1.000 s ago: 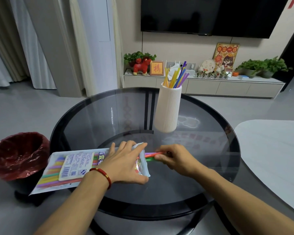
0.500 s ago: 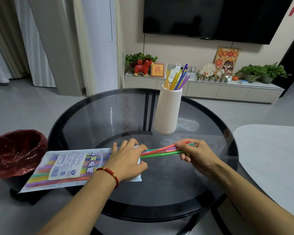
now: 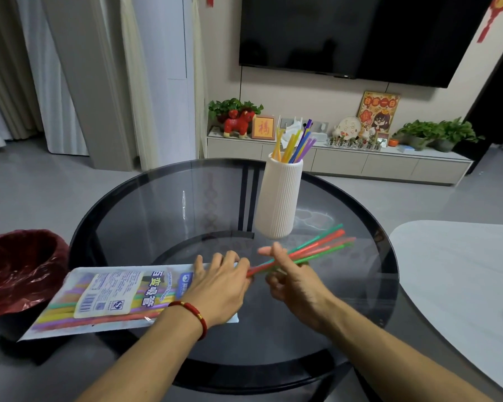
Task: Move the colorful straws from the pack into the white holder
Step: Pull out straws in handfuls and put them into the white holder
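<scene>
Now the right hand [image 3: 295, 281] pinches a loose fan of straws [image 3: 317, 247] just short of the holder [image 3: 278, 198]; the left hand [image 3: 219, 288] lies flat on the pack [image 3: 111, 297]. Splayed tips could miss the rim (or tip it).

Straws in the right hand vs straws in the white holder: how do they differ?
Pose: the straws in the right hand lie near level above the glass table, fanned out; the straws in the white holder stand upright, leaning slightly. Colour: the held ones are green and red-orange; the holder's are yellow, orange, blue and purple. Support: the right hand grips one bunch; the white holder carries the other. Both are thin, long and out of the pack.
</scene>
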A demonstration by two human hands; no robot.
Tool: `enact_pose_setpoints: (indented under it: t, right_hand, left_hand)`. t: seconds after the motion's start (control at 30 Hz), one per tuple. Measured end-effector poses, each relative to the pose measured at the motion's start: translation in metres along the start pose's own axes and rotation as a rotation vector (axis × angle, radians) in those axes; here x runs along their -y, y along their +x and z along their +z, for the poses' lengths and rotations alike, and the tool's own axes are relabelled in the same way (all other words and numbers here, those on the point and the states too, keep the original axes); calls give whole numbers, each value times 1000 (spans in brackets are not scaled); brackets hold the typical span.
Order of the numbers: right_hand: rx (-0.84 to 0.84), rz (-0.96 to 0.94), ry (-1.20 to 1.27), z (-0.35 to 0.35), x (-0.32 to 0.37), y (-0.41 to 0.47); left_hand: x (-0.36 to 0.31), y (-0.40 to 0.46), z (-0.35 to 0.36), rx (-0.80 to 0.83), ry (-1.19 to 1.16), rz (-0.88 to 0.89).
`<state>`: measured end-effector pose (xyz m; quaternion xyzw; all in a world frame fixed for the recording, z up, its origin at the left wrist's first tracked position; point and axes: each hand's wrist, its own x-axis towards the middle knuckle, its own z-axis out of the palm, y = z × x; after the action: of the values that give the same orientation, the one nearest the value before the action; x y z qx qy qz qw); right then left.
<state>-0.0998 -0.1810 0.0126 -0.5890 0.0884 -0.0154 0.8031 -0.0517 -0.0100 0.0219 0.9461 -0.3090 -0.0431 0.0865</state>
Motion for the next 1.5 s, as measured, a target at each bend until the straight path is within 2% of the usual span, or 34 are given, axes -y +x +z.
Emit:
enact_pose_setpoints:
  t: [0.13, 0.3, 0.47, 0.53, 0.63, 0.8, 1.03, 1.13, 1.23, 1.37, 1.5]
  right_hand:
    - [-152, -103, -158, 14, 7, 10]
    - [-312, -274, -368, -23, 54, 6]
    - [-429, -410, -571, -39, 104, 2]
    - [-443, -424, -675, -36, 121, 7]
    - [-429, -436, -959, -24, 128, 19]
    - [-375, -364, -1156, -18, 89, 33]
    - [-413, -348, -1051, -25, 70, 39]
    - [-358, -265, -1064, -22, 58, 37]
    - [-375, -278, -1028, -23, 57, 35]
    - [-450, -318, -776, -23, 65, 29]
    - [-518, -352, -385, -16, 92, 35]
  left_hand:
    - [-2, 2, 2, -9, -20, 1]
    - [5, 3, 6, 91, 20, -17]
    - [3, 5, 8, 118, 54, -15]
    - [3, 5, 8, 108, 61, -10]
    - [3, 4, 7, 106, 59, -3]
    - [1, 2, 3, 90, 7, 10]
    - [1, 6, 5, 91, 1, 5]
    - [-1, 8, 7, 82, 5, -5]
    - [-3, 9, 9, 61, 17, -31]
    - [-8, 11, 9, 38, 15, -65]
    - [-13, 16, 3, -77, -148, -67]
